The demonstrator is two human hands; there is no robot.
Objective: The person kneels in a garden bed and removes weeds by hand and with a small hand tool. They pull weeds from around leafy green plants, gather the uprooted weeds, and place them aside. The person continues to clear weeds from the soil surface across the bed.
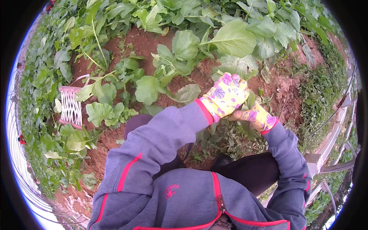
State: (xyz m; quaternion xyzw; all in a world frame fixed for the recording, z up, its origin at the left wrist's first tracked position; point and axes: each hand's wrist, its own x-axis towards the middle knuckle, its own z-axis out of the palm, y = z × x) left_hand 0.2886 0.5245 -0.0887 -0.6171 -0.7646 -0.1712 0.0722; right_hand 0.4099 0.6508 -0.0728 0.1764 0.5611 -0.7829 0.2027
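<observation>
My left hand wears a yellow glove with purple and pink flowers. Its fingers are closed around the leaves of a leafy green vegetable. Just below and to the right, my right hand, in a matching glove, grips the same bunch lower down. Some leaves hang beneath the two hands; the stalks inside the fists are hidden. Behind my left hand, a large pale green leaf spreads from a plant in the bed. Reddish soil shows between the plants.
A small folding stool with pale woven webbing lies among the leaves on the left. Low weeds grow along the right side. White frame rails and a dark cable run past on the right. My bent leg is below my hands.
</observation>
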